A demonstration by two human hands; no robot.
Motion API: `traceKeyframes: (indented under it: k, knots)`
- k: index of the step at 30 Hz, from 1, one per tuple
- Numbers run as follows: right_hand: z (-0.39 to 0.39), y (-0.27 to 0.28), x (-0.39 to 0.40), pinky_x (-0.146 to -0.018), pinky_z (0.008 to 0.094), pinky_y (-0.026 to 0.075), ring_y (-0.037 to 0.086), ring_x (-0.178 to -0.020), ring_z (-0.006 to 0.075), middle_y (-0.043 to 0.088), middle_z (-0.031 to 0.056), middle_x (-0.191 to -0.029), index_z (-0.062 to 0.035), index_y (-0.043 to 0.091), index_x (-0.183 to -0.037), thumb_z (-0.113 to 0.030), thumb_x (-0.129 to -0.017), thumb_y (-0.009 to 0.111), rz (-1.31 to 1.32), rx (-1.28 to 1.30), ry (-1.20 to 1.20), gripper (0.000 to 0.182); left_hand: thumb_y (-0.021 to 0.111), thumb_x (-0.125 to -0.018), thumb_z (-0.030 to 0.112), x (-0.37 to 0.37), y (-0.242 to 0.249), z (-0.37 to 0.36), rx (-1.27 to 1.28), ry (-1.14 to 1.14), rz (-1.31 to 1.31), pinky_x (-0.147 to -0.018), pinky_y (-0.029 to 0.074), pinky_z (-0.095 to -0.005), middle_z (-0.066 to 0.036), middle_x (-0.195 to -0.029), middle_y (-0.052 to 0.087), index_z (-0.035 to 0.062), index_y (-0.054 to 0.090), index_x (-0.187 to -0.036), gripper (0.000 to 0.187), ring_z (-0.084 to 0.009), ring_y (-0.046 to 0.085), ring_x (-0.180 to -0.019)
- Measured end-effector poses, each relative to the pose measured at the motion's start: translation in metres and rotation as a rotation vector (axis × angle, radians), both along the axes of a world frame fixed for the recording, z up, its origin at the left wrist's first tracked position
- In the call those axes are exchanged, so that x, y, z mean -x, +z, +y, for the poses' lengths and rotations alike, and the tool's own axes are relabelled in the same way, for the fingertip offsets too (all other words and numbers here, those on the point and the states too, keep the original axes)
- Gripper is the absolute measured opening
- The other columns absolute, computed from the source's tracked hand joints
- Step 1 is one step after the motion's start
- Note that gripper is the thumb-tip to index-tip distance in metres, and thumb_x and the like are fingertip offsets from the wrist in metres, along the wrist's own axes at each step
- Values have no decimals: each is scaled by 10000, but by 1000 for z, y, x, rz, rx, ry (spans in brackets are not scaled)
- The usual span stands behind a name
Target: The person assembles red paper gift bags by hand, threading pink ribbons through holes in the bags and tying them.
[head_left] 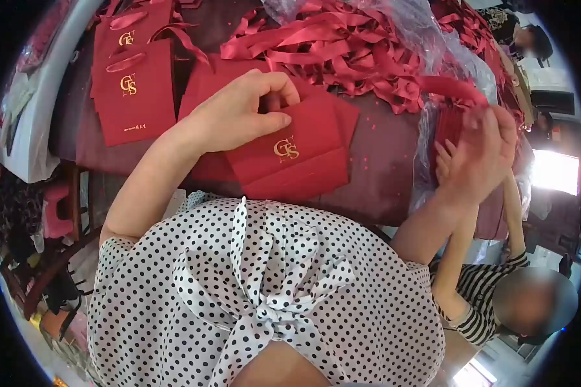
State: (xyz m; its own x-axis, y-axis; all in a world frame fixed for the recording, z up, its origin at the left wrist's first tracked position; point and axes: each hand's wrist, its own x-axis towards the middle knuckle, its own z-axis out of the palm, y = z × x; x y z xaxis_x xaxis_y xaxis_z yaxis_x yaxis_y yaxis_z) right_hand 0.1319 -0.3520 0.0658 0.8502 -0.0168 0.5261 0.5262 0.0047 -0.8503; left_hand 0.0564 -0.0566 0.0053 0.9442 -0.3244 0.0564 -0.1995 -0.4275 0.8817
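Note:
My left hand (245, 113) is closed on the top edge of a flat red paper bag (310, 145), with the thumb on its front near a gold logo. More flat red bags lie under and behind it. Out to the right, my slightly blurred right hand (487, 145) is raised with a red ribbon (455, 89) pinched in its fingers. The ribbon stretches left from the fingertips toward a heap of red ribbons (342, 48) at the back of the table.
Red bags with ribbon handles (135, 97) lie stacked at the left. Clear plastic wrap (426, 39) borders the ribbon heap. A stack of red pieces (447, 126) sits behind my right hand. Close on the right, a person in a striped top (474, 309) reaches over the dark red table (381, 174).

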Motion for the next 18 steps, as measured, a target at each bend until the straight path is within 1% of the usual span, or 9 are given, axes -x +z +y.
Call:
traceKeyframes:
  k: [1,3,5,7,9,10,15,16,18]
  knots:
    - [-6,5,8,-702,241,475,579,-750,130,632,94,-876,21,594,-1000,46,-844,627,2,-162,149,161,652,-810,39,-1,3,-1,50,-13,88,-730,385,-240,-6,-827,498,17,558,-936,159,-107,459,-812]
    - [-6,13,28,-680,256,453,546,-738,157,607,116,-875,19,591,-989,24,-867,602,45,-186,54,123,657,-818,56,-4,1,-2,100,-26,178,-733,374,-227,11,-823,497,21,562,-935,155,-87,453,-802]
    - [-4,17,42,-661,250,433,530,-729,165,588,127,-877,19,576,-1011,-42,-887,603,48,-194,210,140,653,-848,98,-7,-8,0,211,-52,214,-724,366,-217,41,-804,491,29,557,-915,136,-59,439,-782]
    - [-1,12,47,-633,245,417,517,-715,175,566,132,-873,13,557,-1007,-116,-911,594,30,-127,241,165,648,-860,113,-7,-11,2,268,-62,238,-719,364,-212,52,-802,487,35,555,-907,130,-51,432,-777]
    - [7,5,48,-725,285,453,522,-825,170,548,127,-985,2,520,-988,-191,-964,538,-211,176,328,196,644,-871,127,-7,-9,3,325,-71,261,-714,362,-206,63,-800,484,42,554,-899,127,-43,426,-773]
    - [25,3,53,-606,224,438,550,-696,133,620,184,-937,-5,505,-935,-127,-935,563,-172,128,180,134,626,-884,106,-7,-6,5,360,-66,302,-688,371,-201,57,-795,498,32,564,-898,98,-39,435,-759]
    - [48,5,69,-534,176,452,594,-615,94,655,150,-804,-3,439,-953,-31,-939,521,151,178,149,88,607,-897,87,-7,-1,6,444,-50,349,-685,389,-189,43,-805,531,19,584,-909,72,-35,460,-766]
    - [48,0,67,-531,207,477,630,-646,109,657,123,-787,3,511,-924,-38,-902,599,117,247,189,99,606,-899,93,-8,0,7,417,-53,349,-695,395,-188,41,-812,539,21,590,-917,76,-35,467,-774]
    - [68,-6,67,-555,239,499,636,-630,117,661,97,-779,-8,602,-872,-71,-837,691,-129,734,44,115,606,-902,100,-7,0,6,389,-56,349,-704,401,-188,39,-820,546,23,595,-925,81,-34,474,-782]
